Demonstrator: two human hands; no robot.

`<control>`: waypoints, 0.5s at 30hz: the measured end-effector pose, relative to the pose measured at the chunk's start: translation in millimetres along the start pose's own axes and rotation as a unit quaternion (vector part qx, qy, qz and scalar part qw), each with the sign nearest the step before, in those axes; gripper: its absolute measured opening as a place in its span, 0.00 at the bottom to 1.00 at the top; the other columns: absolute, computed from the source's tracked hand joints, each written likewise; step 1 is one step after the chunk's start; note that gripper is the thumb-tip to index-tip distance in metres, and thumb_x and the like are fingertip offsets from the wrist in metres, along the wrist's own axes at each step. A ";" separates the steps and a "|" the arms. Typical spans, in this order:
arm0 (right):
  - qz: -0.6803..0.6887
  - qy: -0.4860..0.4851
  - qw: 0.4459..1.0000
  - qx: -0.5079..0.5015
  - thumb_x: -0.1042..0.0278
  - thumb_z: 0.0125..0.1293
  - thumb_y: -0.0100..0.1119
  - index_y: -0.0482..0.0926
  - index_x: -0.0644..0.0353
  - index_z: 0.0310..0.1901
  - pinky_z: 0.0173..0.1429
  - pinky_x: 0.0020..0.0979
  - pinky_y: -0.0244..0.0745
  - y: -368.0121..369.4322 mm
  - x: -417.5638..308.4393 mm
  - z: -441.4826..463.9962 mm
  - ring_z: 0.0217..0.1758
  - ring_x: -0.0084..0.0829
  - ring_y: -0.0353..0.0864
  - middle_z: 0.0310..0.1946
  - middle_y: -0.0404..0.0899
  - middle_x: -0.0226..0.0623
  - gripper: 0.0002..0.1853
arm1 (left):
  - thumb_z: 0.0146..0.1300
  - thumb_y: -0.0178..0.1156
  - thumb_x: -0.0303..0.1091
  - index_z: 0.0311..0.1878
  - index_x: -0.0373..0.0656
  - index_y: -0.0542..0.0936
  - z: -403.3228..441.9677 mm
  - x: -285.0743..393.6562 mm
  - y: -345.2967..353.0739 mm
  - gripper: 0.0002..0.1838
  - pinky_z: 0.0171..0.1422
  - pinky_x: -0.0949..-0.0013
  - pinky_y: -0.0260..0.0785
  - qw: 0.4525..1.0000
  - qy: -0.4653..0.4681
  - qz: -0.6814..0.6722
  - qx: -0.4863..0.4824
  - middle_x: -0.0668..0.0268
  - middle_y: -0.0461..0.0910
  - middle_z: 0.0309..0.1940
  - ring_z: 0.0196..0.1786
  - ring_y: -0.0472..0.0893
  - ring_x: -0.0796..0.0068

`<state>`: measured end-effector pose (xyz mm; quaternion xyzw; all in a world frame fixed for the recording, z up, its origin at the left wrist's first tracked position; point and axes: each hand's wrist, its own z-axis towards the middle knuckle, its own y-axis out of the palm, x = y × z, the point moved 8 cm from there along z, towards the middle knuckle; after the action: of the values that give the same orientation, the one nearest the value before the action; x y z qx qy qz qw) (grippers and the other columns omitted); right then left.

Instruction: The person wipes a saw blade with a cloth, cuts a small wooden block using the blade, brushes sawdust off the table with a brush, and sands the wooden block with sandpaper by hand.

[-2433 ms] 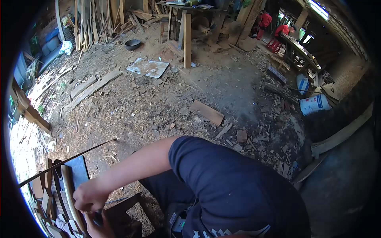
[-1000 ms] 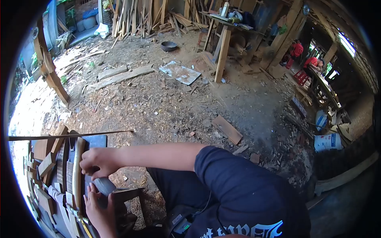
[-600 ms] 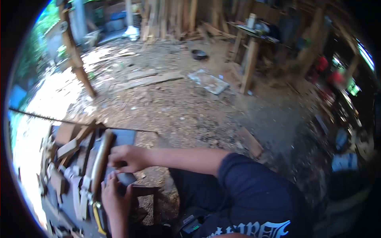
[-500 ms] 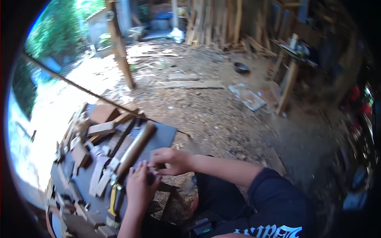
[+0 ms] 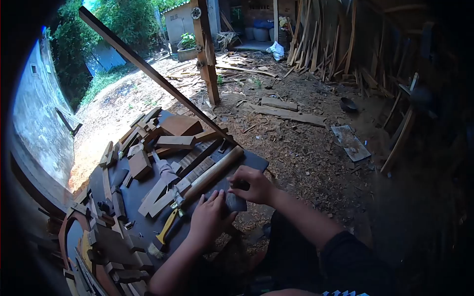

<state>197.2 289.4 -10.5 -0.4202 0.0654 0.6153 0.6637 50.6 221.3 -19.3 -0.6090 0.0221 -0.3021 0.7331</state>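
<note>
My left hand (image 5: 212,217) rests at the table's near edge, its fingers over a small dark grey flat piece (image 5: 237,202) and its thumb along the lower side. What this piece is made of I cannot tell. My right hand (image 5: 253,185) is curled, thumb and forefinger pinched at the piece's upper edge beside my left fingertips. Whatever lies between them is too small to make out. Just beyond my hands, a round wooden pole (image 5: 215,171) lies across the dark tabletop (image 5: 143,190). A brush with a yellow handle (image 5: 168,228) lies left of my left hand.
Wooden blocks (image 5: 140,165) and offcuts crowd the table's left and far sides. A long wooden bar (image 5: 153,74) slants up from its far edge. Beyond stand a post (image 5: 205,54) and leaning planks (image 5: 316,39). A black bowl (image 5: 348,104) sits on the chip-strewn ground.
The view has turned left and steadied, so the table and hands appear further right. Both hands stay together at the dark piece, which shows more clearly now.
</note>
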 end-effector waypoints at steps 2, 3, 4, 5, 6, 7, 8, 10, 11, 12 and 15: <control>0.027 0.025 0.999 -0.030 0.69 0.60 0.78 0.85 0.58 0.47 0.46 0.38 0.82 7.7 -23.1 -19.8 0.41 0.38 0.86 0.36 0.81 0.37 0.15 | 0.63 0.71 0.50 0.69 0.33 0.75 -1.2 -1.8 -0.9 0.38 0.82 0.43 0.60 1.000 0.013 0.006 0.001 0.44 0.81 0.64 0.74 0.76 0.51; 0.019 -0.025 0.999 -0.024 0.68 0.60 0.77 0.84 0.57 0.47 0.46 0.39 0.82 9.3 -38.7 -22.1 0.42 0.38 0.86 0.36 0.82 0.37 0.15 | 0.63 0.71 0.50 0.68 0.32 0.75 -0.3 -1.8 -2.0 0.38 0.82 0.43 0.61 1.000 0.020 0.009 0.000 0.44 0.81 0.64 0.73 0.77 0.52; -0.008 -0.035 0.999 -0.026 0.68 0.60 0.77 0.84 0.56 0.47 0.47 0.40 0.81 9.1 -34.1 -17.5 0.42 0.39 0.86 0.36 0.82 0.37 0.15 | 0.64 0.70 0.50 0.68 0.31 0.75 -0.2 -1.1 -0.2 0.38 0.81 0.42 0.62 1.000 0.025 0.009 -0.004 0.44 0.81 0.64 0.73 0.77 0.53; -0.034 -0.038 0.998 -0.029 0.67 0.60 0.77 0.84 0.56 0.47 0.47 0.40 0.81 5.3 -23.6 -8.7 0.42 0.39 0.86 0.37 0.82 0.36 0.14 | 0.63 0.70 0.50 0.69 0.31 0.75 0.9 -3.5 3.0 0.38 0.80 0.42 0.63 1.000 0.023 0.015 0.002 0.45 0.82 0.64 0.73 0.78 0.54; -0.055 -0.033 0.997 -0.032 0.67 0.60 0.77 0.84 0.55 0.46 0.48 0.41 0.81 2.8 -15.7 -2.7 0.42 0.40 0.86 0.37 0.82 0.36 0.14 | 0.63 0.70 0.50 0.69 0.31 0.75 2.1 -0.4 -0.9 0.39 0.80 0.42 0.63 1.000 0.016 0.017 0.005 0.45 0.82 0.64 0.73 0.78 0.54; -0.048 -0.018 0.998 -0.025 0.67 0.60 0.77 0.84 0.56 0.46 0.49 0.41 0.80 0.2 -5.0 4.4 0.43 0.41 0.86 0.37 0.83 0.37 0.14 | 0.62 0.71 0.49 0.70 0.31 0.74 1.9 0.9 -0.2 0.39 0.81 0.43 0.62 0.999 0.031 0.022 0.016 0.45 0.82 0.64 0.73 0.77 0.53; -0.036 0.004 0.999 -0.023 0.66 0.60 0.77 0.84 0.56 0.46 0.51 0.42 0.80 0.8 4.8 6.9 0.43 0.41 0.85 0.38 0.83 0.37 0.15 | 0.62 0.71 0.49 0.70 0.31 0.74 3.2 2.1 -2.0 0.39 0.81 0.43 0.62 1.000 0.008 0.024 0.006 0.44 0.81 0.65 0.74 0.76 0.53; -0.036 0.010 0.999 -0.040 0.67 0.59 0.78 0.84 0.56 0.46 0.51 0.42 0.80 6.1 -10.6 -4.5 0.43 0.43 0.86 0.37 0.84 0.38 0.15 | 0.63 0.71 0.48 0.70 0.31 0.74 0.8 -3.6 4.6 0.39 0.81 0.42 0.61 1.000 0.000 0.030 0.007 0.44 0.80 0.66 0.74 0.76 0.54; -0.021 0.003 0.998 -0.056 0.67 0.59 0.78 0.84 0.57 0.46 0.50 0.41 0.81 10.6 -21.1 -13.1 0.43 0.43 0.86 0.36 0.84 0.38 0.15 | 0.63 0.71 0.47 0.69 0.30 0.75 0.2 -6.3 7.3 0.38 0.82 0.43 0.61 1.000 0.010 0.018 0.007 0.45 0.81 0.65 0.73 0.77 0.54; -0.011 -0.010 0.997 -0.070 0.67 0.59 0.78 0.84 0.57 0.46 0.49 0.41 0.81 11.2 -29.8 -18.6 0.42 0.43 0.86 0.36 0.84 0.38 0.16 | 0.63 0.70 0.48 0.68 0.31 0.76 -1.6 -6.5 5.1 0.37 0.82 0.44 0.61 0.999 0.020 0.019 0.021 0.46 0.82 0.64 0.73 0.77 0.54; -0.043 -0.050 0.997 -0.038 0.67 0.58 0.79 0.85 0.58 0.46 0.47 0.40 0.82 2.1 -11.2 3.0 0.40 0.43 0.87 0.36 0.84 0.37 0.16 | 0.64 0.70 0.48 0.69 0.31 0.75 3.1 -6.9 6.4 0.37 0.81 0.44 0.62 0.999 0.015 0.037 0.012 0.48 0.84 0.61 0.73 0.77 0.55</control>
<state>191.5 282.6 -2.8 -0.4163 -0.0095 0.6088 0.6752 48.8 227.7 -26.7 -0.5939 0.0517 -0.2845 0.7507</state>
